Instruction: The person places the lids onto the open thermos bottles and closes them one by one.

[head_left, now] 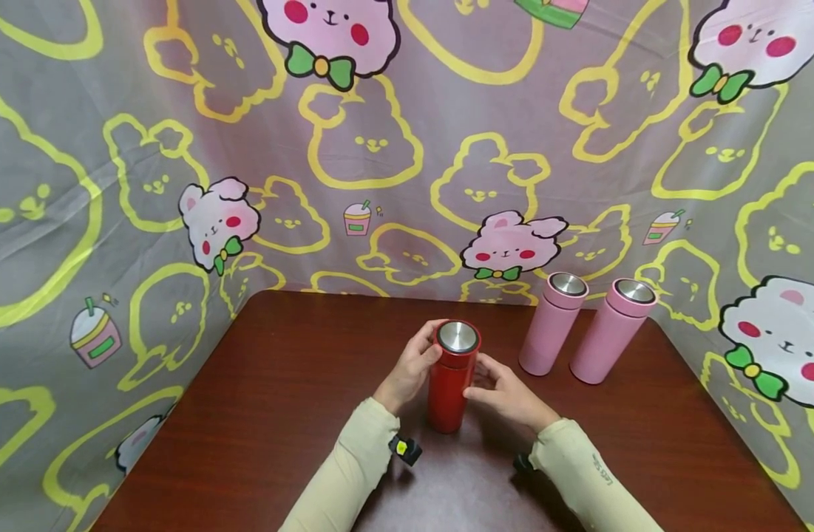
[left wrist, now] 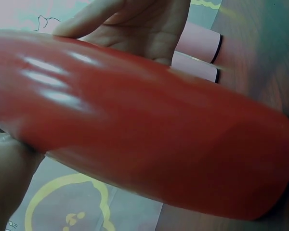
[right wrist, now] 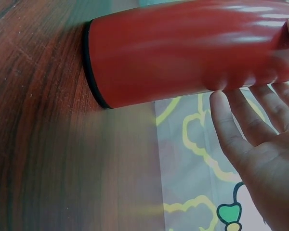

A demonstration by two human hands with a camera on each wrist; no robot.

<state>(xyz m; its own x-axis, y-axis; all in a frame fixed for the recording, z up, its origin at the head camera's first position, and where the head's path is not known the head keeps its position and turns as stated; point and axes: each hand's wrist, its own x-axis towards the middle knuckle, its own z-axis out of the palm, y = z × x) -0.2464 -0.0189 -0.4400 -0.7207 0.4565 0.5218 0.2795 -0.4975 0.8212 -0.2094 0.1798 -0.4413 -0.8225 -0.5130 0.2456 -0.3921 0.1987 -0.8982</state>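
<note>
A red vacuum flask (head_left: 446,403) with a round silver-topped lid (head_left: 458,337) is upright at mid-table. Around its upper part, by the lid, my left hand (head_left: 412,368) holds it from the left, thumb in front. My right hand (head_left: 513,399) is at the flask's right side. In the right wrist view, the nearly straight fingers (right wrist: 226,120) touch the red wall with their tips. The left wrist view is mostly filled by the flask's glossy body (left wrist: 159,139), and the far side of the lid grip is hidden.
Two pink flasks, a left one (head_left: 548,332) and a right one (head_left: 606,343), stand upright at the back right of the dark wooden table (head_left: 267,414). A patterned curtain (head_left: 393,162) with cartoon animals surrounds the table's back and sides.
</note>
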